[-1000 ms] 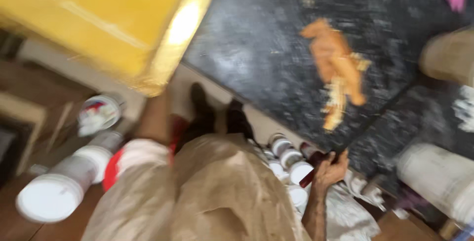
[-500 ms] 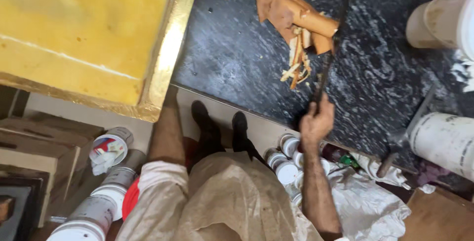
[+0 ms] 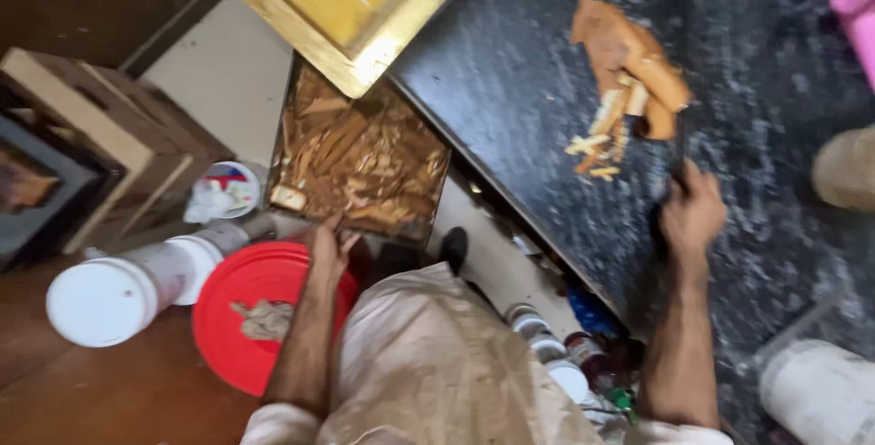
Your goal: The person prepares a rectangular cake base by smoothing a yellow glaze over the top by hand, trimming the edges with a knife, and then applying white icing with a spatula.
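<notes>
Since the earlier frame, the left hand (image 3: 328,249) has reached down to the near edge of a tray (image 3: 360,155) of wood scraps, fingers loosely curled, gripping nothing. Right hand (image 3: 691,213), arm extended far, clenches a dark tool handle on the black table (image 3: 510,108), near the scraps (image 3: 629,71).

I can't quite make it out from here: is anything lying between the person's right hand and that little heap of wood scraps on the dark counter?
Nothing visible does. The right hand rests on the dark counter just below the wood scraps, with only bare speckled surface between them.
</notes>
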